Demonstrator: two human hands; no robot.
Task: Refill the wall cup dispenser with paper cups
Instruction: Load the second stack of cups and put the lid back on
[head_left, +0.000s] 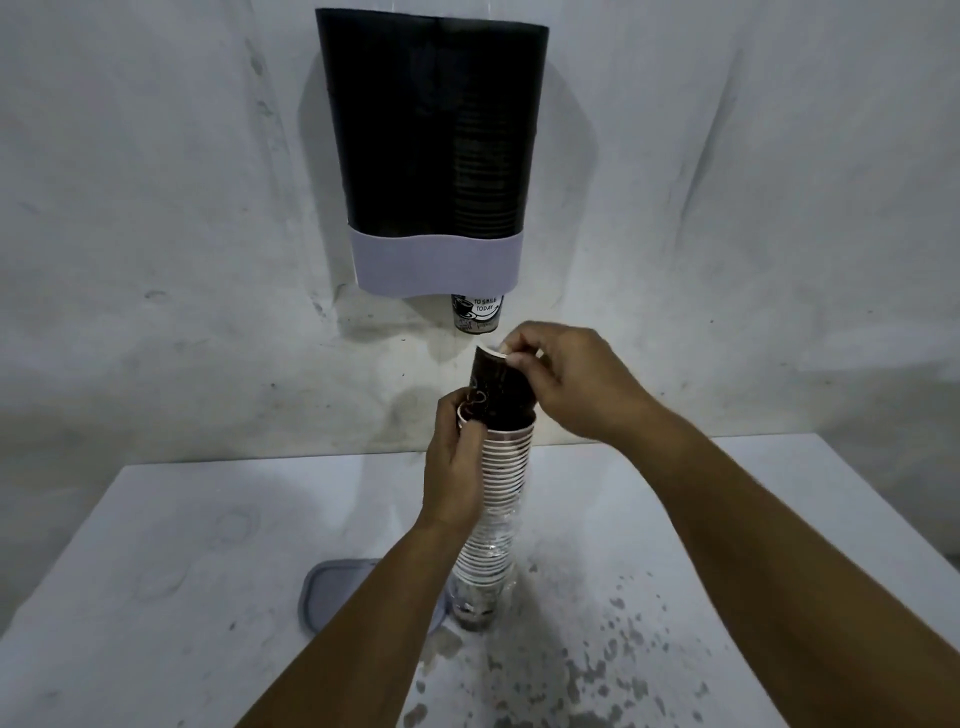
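Overhead, the head view looks down on a pale grey table (156, 571) set against a rough, stained whitish wall (156, 208); dark speckles and a wet-looking smear mark the table's near right part.

A tall stack of nested paper cups with white rims (498, 509) stands upright on the table, its lower half wrapped in a clear plastic sleeve (483, 587). Everything else is placed from this stack. Just to its left, lying flat on the table and partly hidden behind the left forearm, is a grey-blue rounded plastic lid (332, 592). Straight above the stack, fixed to the wall, hangs the dark smoked-plastic wall cup dispenser with a pale lilac band along its bottom (431, 156). Ribbed cup rims show dimly through the dispenser's right half, while the left half is too dark to read. One printed paper cup (477, 313) pokes out below the band, bearing the words "TO SMILE TODAY".

At the top of the stack, the left hand (457, 467) wraps around the upper cups, fingers (470, 434) closed on the rims. The right hand (571, 384), above and to the right of the stack, pinches the white rim of a single dark brown paper cup (501, 395) between narrow fingers. That cup is tilted, its base sitting in the mouth of the stack's top cup.
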